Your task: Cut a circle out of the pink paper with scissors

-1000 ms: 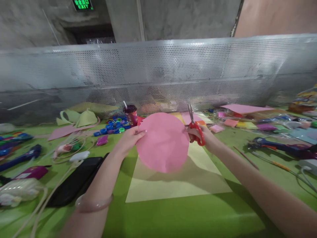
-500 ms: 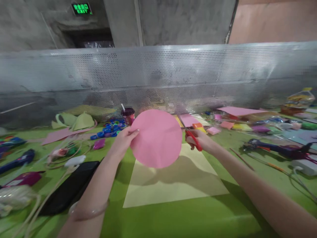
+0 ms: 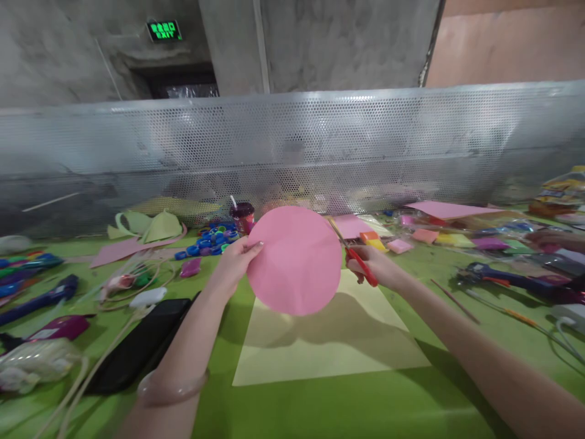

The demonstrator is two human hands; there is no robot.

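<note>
A round pink paper disc (image 3: 295,262) is held up in front of me by my left hand (image 3: 235,265), whose thumb and fingers pinch its left edge. On the other side my right hand (image 3: 372,265) is wrapped round the red handles of a pair of scissors (image 3: 363,265). Their blades point up and left beside the disc's right edge; whether they touch the paper I cannot tell. Below the disc a pale yellow sheet of paper (image 3: 329,356) lies on the green table (image 3: 338,408), with shadows of the disc and hands across it.
Left lie a black phone-like slab (image 3: 137,347), cables and blue bottle caps (image 3: 205,241). A lidded cup with straw (image 3: 242,216) stands behind the disc. Colored clay packs (image 3: 425,236) and a blue-handled tool (image 3: 512,277) lie right. Another person's hand (image 3: 555,239) reaches in. A perforated metal panel (image 3: 292,146) closes the back.
The whole view has shifted slightly right and down. My hands still hold the disc and scissors in much the same pose. Another person's hand has appeared at the right edge.
</note>
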